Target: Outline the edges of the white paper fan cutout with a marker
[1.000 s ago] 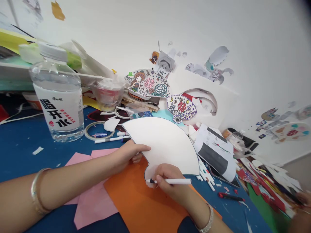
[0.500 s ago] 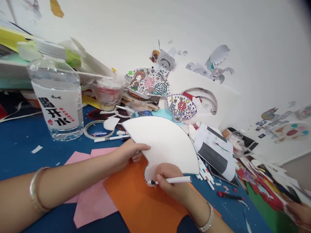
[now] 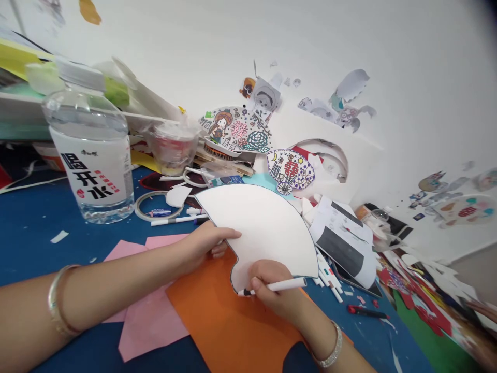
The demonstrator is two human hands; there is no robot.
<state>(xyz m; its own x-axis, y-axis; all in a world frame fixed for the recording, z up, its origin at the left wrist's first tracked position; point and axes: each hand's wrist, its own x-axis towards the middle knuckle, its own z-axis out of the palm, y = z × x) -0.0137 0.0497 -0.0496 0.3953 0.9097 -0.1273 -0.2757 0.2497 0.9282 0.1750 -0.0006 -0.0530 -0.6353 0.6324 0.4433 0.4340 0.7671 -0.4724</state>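
Note:
A white fan-shaped paper cutout with a dark line along its edge is held up above the table. My left hand pinches its left edge, thumb on the front face. Between the thumb and fingers of my right hand is a white marker, its dark tip at the bottom edge of the cutout. Orange paper and pink paper lie beneath my hands on the blue table.
A large water bottle stands at the left. Behind the cutout are a tape roll, a plastic-wrapped cup and decorated paper fans. Several markers, a red-and-black utility knife and printed sheets lie at the right.
The marker tip has shifted slightly right along the bottom edge of the cutout, with my right hand. My left hand keeps its hold. The other person's hand at the far right has mostly moved away.

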